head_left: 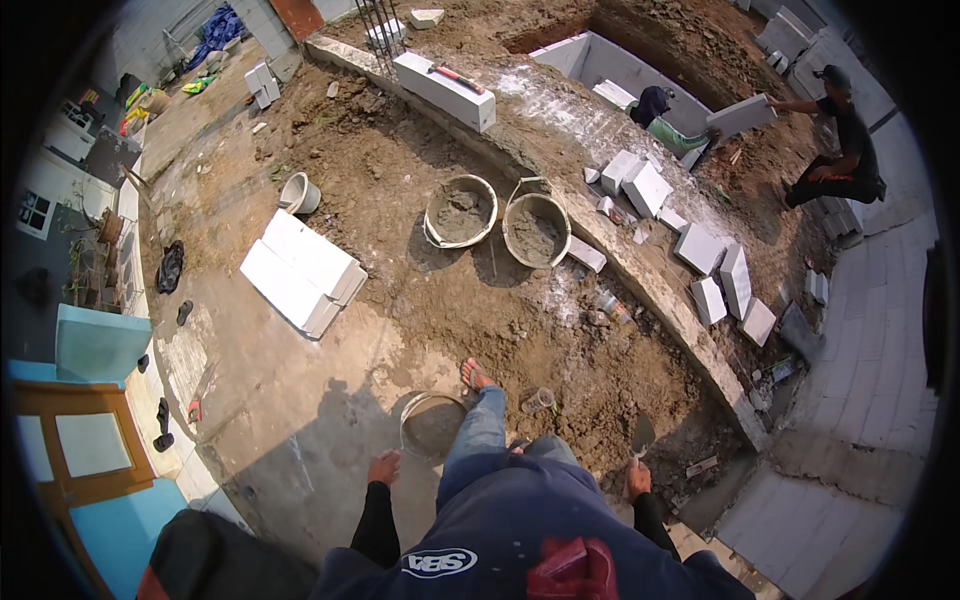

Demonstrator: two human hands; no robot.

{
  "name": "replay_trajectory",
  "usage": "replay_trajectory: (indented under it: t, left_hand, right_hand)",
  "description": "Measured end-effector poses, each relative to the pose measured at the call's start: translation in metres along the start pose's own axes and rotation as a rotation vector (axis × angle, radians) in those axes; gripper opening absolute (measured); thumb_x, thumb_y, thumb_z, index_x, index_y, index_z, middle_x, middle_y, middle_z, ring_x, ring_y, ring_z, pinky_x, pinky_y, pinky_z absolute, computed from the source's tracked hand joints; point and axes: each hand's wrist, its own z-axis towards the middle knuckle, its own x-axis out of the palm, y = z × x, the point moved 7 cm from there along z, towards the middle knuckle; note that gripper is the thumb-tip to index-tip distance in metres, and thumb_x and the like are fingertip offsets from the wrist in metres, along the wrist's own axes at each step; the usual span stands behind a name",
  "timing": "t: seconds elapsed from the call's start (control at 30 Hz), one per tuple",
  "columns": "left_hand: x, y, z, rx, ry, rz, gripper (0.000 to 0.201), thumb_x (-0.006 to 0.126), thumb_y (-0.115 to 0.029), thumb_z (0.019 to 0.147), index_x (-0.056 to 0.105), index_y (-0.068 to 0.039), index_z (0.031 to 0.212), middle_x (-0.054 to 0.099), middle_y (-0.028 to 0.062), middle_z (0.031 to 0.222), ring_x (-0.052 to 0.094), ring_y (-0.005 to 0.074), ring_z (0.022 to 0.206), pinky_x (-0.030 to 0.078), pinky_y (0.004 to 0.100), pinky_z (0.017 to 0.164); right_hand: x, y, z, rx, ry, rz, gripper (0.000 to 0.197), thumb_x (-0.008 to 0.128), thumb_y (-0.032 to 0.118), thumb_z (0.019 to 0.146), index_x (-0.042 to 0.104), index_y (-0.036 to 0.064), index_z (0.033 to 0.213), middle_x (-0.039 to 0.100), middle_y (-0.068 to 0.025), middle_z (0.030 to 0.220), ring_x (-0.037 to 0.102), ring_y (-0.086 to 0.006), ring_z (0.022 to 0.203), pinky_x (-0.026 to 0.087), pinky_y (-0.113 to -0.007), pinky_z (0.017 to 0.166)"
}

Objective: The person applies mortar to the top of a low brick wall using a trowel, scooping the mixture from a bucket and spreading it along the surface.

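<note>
My right hand (pixel 638 481) is closed around the handle of a trowel (pixel 643 434), whose grey blade points away from me. My left hand (pixel 383 467), fingers curled, is beside a bucket (pixel 408 408) on the ground; whether anything is in its grip cannot be made out. Wet grey-brown stuff shows inside that bucket. Further ahead, two buckets of grey mortar stand side by side, a left one (pixel 428 222) and a right one (pixel 566 240) with its handle up. A clear plastic cup (pixel 538 400) is near my feet.
White blocks (pixel 300 262) are stacked at left, near a small bucket (pixel 300 193). A low concrete edge (pixel 650 310) crosses the ground, with loose blocks (pixel 698 248) beyond. One long block (pixel 440 90) carries a red-handled tool. Two people work at the pit (pixel 640 70); one holds a block.
</note>
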Motion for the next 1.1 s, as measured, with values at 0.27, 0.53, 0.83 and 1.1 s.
replay_trajectory:
  t: [0.27,0.53,0.83,1.1]
  left_hand:
    - [0.100,-0.207,0.060,0.175,0.076,0.106,0.067,0.065,-0.049,0.095,0.053,-0.003,0.142,0.064,0.0077,0.123,0.062,0.0171,0.108,0.051,0.0322,0.087]
    - [0.159,-0.389,0.149,0.488,0.093,0.359,0.049,0.054,-0.047,0.102,0.064,-0.002,0.118,0.064,0.0051,0.101,0.062,0.0131,0.099,0.046,0.0276,0.076]
    - [0.357,-0.593,0.243,0.862,0.019,0.680,0.066,0.059,-0.044,0.100,0.046,0.003,0.145,0.045,0.0271,0.149,0.043,0.0362,0.139,0.036,0.0404,0.113]
    - [0.511,-0.711,0.318,1.066,-0.076,1.030,0.096,0.070,-0.052,0.087,0.024,-0.004,0.157,0.034,0.0293,0.154,0.038,0.0420,0.141,0.034,0.0461,0.114]
  right_hand:
    - [0.061,0.322,0.005,-0.017,0.153,0.106,0.032,0.062,0.040,0.098,0.055,0.0088,0.096,0.054,-0.0006,0.070,0.053,-0.0121,0.057,0.044,-0.031,0.051]
    - [0.282,0.404,0.150,-0.046,0.555,0.147,0.038,0.065,0.040,0.095,0.057,0.0030,0.099,0.061,-0.0065,0.070,0.061,-0.0174,0.058,0.048,-0.035,0.053]
    - [0.433,0.333,0.241,-0.386,0.973,-0.948,0.050,0.057,0.040,0.090,0.067,-0.0054,0.107,0.070,-0.0281,0.100,0.068,-0.0431,0.099,0.053,-0.053,0.088]
    - [0.469,0.370,0.213,-0.542,1.037,-0.710,0.024,0.065,0.022,0.074,0.075,0.0032,0.085,0.073,-0.0194,0.089,0.072,-0.0362,0.088,0.056,-0.050,0.075]
